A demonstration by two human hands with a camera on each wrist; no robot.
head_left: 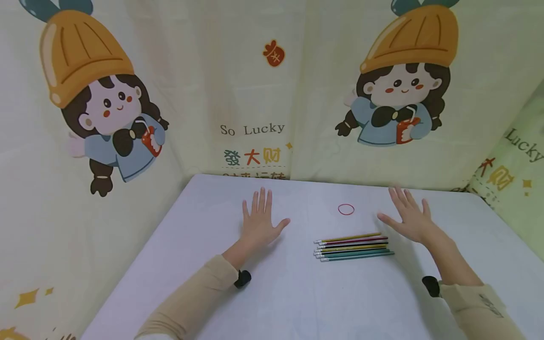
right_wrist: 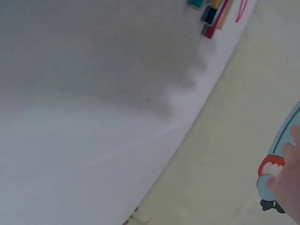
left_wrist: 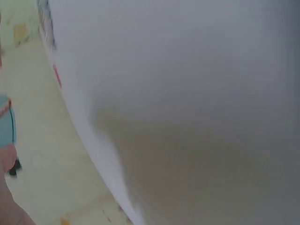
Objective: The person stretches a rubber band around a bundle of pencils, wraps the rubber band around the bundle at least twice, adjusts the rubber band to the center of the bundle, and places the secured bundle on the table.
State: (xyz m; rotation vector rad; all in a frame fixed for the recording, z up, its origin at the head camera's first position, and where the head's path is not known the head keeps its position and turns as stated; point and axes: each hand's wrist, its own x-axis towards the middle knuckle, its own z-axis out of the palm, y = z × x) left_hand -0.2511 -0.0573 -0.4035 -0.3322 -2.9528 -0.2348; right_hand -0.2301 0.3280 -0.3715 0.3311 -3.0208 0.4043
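White cloth is covering the table (head_left: 178, 264), and both hands are lying flat on it, palms down and holding nothing. The left hand (head_left: 260, 222) is resting left of centre with its fingers straight and spread, thumb sticking out to the right, forearm running back toward the near left. The right hand (head_left: 409, 215) is resting toward the far right, fingers splayed and pointing far-left, thumb reaching left toward the pencils (head_left: 353, 246); its forearm is angling back to the near right. The hands are sitting well apart. Between them, nearer the right hand, the pencils are lying side by side in a neat row, long axes running left to right, eraser ends pointing left. A red rubber band (head_left: 346, 209) is lying just beyond the pencils, apart from them and from both hands.
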